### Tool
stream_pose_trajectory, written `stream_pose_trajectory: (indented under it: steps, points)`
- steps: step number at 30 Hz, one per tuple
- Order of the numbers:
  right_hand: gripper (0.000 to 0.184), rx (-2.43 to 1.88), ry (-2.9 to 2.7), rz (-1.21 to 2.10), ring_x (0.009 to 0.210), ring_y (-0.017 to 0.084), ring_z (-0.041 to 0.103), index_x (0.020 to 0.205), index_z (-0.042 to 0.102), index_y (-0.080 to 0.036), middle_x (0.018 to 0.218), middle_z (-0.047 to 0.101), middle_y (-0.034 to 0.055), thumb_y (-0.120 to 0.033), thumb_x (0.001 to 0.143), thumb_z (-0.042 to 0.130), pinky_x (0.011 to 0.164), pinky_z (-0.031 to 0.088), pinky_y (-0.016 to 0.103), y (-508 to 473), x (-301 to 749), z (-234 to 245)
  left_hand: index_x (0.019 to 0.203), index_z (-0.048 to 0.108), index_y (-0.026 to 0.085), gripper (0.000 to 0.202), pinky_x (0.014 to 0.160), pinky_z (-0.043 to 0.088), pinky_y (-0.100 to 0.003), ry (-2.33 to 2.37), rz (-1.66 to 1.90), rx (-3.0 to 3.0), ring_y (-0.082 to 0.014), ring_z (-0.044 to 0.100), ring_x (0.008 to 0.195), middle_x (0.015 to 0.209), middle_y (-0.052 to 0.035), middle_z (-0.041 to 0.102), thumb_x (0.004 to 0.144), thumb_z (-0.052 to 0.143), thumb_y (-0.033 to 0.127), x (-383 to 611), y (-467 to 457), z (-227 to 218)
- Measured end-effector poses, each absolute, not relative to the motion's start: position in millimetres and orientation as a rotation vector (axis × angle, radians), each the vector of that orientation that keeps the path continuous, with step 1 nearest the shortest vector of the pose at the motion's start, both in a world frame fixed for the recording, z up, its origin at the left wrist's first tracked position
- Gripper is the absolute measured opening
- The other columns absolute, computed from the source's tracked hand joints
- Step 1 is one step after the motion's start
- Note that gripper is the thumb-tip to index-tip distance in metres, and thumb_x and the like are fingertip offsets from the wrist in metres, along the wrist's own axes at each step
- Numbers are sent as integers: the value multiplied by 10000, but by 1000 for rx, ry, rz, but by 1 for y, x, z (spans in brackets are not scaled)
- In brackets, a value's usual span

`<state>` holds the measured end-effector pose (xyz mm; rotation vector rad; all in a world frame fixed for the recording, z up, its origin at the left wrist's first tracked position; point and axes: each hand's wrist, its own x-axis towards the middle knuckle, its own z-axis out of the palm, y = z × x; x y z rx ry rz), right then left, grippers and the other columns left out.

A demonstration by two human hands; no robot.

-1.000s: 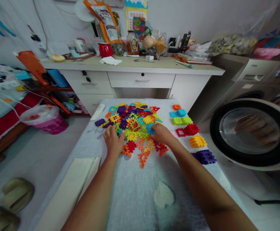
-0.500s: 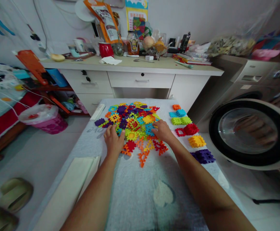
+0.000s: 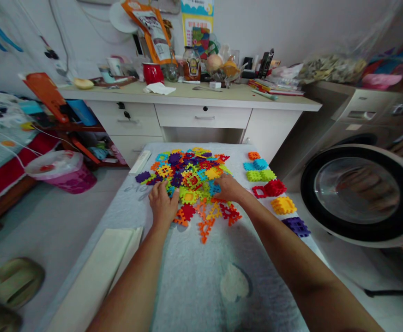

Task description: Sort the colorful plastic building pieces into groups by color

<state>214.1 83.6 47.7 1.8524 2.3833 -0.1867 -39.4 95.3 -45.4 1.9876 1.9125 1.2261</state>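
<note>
A heap of colourful interlocking plastic building pieces lies on the cloth-covered table. My left hand rests at the near left edge of the heap, thumb and fingers apart, holding nothing visible. My right hand reaches into the heap's right side, its bent fingers and thumb apart around a blue piece; the fingertips are partly hidden. Triangular pieces, among them an orange triangle and a red triangle, lie in front of the heap between my arms.
Along the table's right edge runs a row of same-colour groups: orange, blue, green, red, yellow and purple. A white folded board lies left. A washing machine door stands ajar.
My right hand has shifted slightly left and nearer to me, its fingers more bent among the pieces. My left hand stays almost where it was.
</note>
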Motion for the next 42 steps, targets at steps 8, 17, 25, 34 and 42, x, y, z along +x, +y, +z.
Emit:
stream_pose_trajectory:
  steps: [8, 17, 25, 34, 42]
  points:
    - [484, 1837, 2462, -177, 1074, 303, 629, 1180, 701, -164, 1174, 670, 167, -421, 772, 747, 877, 493, 350, 91, 222, 53, 1300, 568, 165, 491, 1156, 333, -520, 1902, 1236, 1989, -331, 467, 1346, 1372, -186, 529, 901, 540, 450, -39, 94, -45]
    - [588, 2205, 2140, 19, 1248, 370, 466, 1384, 609, -293, 1430, 489, 157, -357, 817, 751, 990, 418, 478, 159, 342, 88, 1314, 551, 164, 504, 1169, 321, -521, 1911, 1203, 2011, -326, 453, 1356, 1380, -185, 517, 913, 512, 466, -40, 95, -46]
    - [574, 2229, 1907, -35, 1214, 366, 467, 1383, 623, -326, 1390, 496, 162, -304, 822, 740, 950, 417, 465, 181, 380, 70, 1318, 552, 157, 505, 1167, 326, -518, 1904, 1198, 2021, -323, 457, 1351, 1375, -189, 520, 909, 523, 453, -41, 95, -45]
    - [578, 2154, 1899, 3, 1235, 373, 455, 1317, 667, -349, 1352, 521, 134, -346, 760, 823, 981, 373, 492, 187, 378, 51, 1302, 556, 165, 495, 1162, 326, -513, 1898, 1211, 2014, -327, 456, 1364, 1380, -187, 531, 909, 518, 462, -40, 94, -44]
    - [596, 2132, 1842, -22, 1268, 394, 443, 1322, 674, -330, 1378, 508, 157, -281, 750, 831, 999, 360, 533, 188, 378, 46, 1323, 543, 148, 500, 1169, 316, -533, 1897, 1166, 2016, -328, 437, 1376, 1403, -203, 512, 918, 509, 440, -40, 92, -41]
